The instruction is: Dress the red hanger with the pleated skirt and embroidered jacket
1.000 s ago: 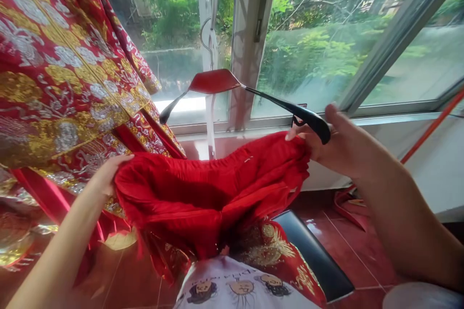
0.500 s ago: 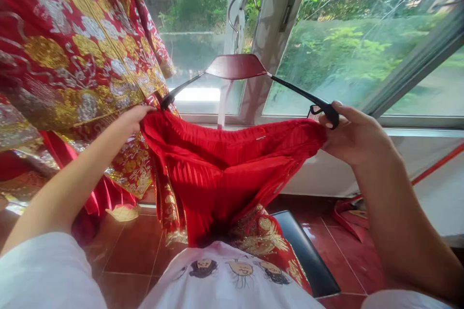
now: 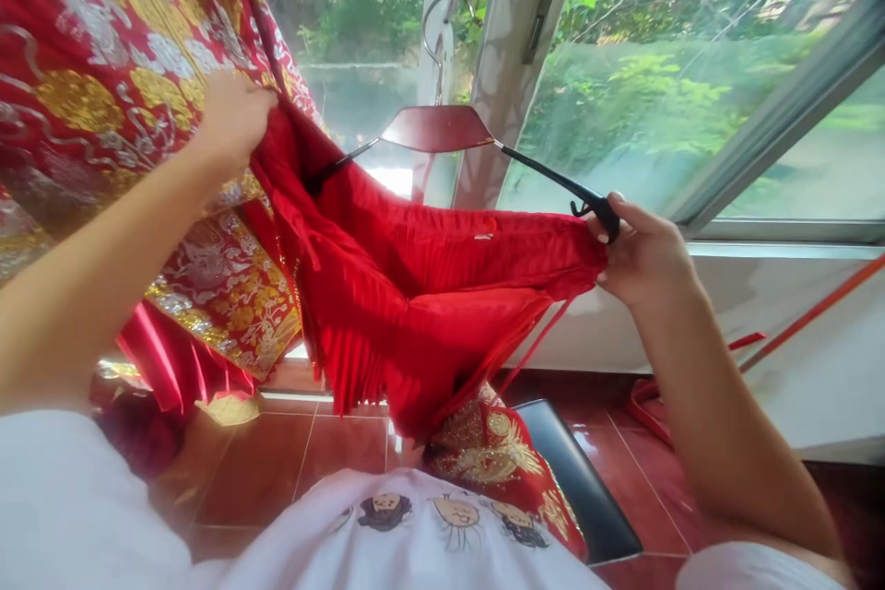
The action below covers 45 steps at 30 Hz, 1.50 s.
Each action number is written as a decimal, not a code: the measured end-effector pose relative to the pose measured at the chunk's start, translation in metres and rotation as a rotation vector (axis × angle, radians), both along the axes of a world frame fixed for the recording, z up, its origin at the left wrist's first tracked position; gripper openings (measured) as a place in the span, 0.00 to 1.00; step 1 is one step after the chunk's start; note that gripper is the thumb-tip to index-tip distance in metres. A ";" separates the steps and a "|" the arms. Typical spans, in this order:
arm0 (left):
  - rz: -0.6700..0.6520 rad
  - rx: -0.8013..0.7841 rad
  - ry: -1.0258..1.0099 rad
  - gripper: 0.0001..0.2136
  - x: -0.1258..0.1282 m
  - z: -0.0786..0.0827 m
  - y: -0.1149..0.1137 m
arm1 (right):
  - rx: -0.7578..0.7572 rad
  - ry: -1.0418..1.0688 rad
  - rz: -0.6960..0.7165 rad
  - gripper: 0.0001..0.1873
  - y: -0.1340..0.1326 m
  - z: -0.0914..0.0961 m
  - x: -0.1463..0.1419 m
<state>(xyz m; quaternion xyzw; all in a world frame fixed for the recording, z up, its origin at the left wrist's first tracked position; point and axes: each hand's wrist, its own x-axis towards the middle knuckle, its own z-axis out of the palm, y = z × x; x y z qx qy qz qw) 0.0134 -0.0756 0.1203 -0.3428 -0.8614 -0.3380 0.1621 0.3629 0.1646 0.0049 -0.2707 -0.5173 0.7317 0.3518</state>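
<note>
Count: one red skirt point(image 3: 442, 332), one hanger point(image 3: 437, 127), one embroidered robe point(image 3: 152, 28). Left grip point(image 3: 235, 124) clamped on one end of the skirt's waistband, right grip point(image 3: 640, 249) on the other end plus hanger tip; skirt spans between. Robe behind left grip. Tiled floor point(image 3: 255, 461) below both, window point(image 3: 650, 111) beyond. Hanger's left tip hard to make out; robe cut off at top.

Greenery point(image 3: 643, 92) shows through windows point(image 3: 508, 46) above a white wall point(image 3: 808, 378); red-tiled floor point(image 3: 346, 456), perhaps a black bench point(image 3: 591, 484).
</note>
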 end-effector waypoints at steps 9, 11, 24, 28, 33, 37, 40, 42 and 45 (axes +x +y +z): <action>0.048 -0.358 0.467 0.25 0.129 -0.036 -0.015 | 0.164 0.008 0.103 0.29 0.023 -0.025 -0.020; -0.006 -0.615 0.424 0.24 0.147 -0.061 0.003 | 0.206 0.041 0.057 0.28 0.028 -0.024 -0.022; -0.654 -0.289 0.949 0.25 0.175 -0.035 0.162 | 0.414 -0.012 0.005 0.31 0.031 -0.021 -0.013; -0.608 -0.309 0.846 0.29 0.173 -0.041 0.174 | 0.434 -0.031 0.050 0.37 0.034 -0.025 -0.005; -0.612 -0.303 0.783 0.25 0.176 -0.039 0.169 | 0.382 -0.112 0.146 0.30 0.031 -0.023 0.015; -0.603 -0.360 0.826 0.27 0.179 -0.034 0.162 | 0.361 -0.232 -0.006 0.22 0.041 -0.001 0.016; -0.590 -0.414 0.816 0.27 0.181 -0.032 0.159 | 0.484 -0.383 -0.183 0.22 0.049 0.034 0.010; -0.582 -0.423 0.769 0.26 0.182 -0.032 0.161 | 0.647 -0.446 -0.334 0.24 0.047 0.063 0.006; -0.542 -0.378 0.659 0.27 0.183 -0.033 0.168 | 0.964 -0.490 -0.599 0.23 0.020 0.098 -0.001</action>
